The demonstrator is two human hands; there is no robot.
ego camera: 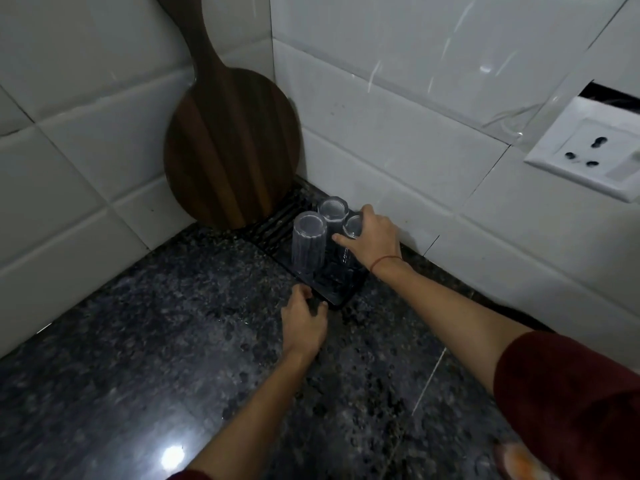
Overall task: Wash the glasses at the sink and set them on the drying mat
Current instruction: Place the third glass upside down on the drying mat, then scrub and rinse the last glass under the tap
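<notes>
Three clear ribbed glasses stand upside down on the black ribbed drying mat (277,226) in the counter's corner. The nearest glass (308,244) is at the left, another glass (333,210) stands behind it. My right hand (374,237) is wrapped around the third glass (352,227) from the right, thumb across its base. My left hand (303,318) pinches the near edge of the mat.
A round dark wooden board (232,143) with a long handle leans in the tiled corner behind the mat. A white wall socket (588,150) sits at the right. Dark speckled granite counter (156,341) spreads toward me.
</notes>
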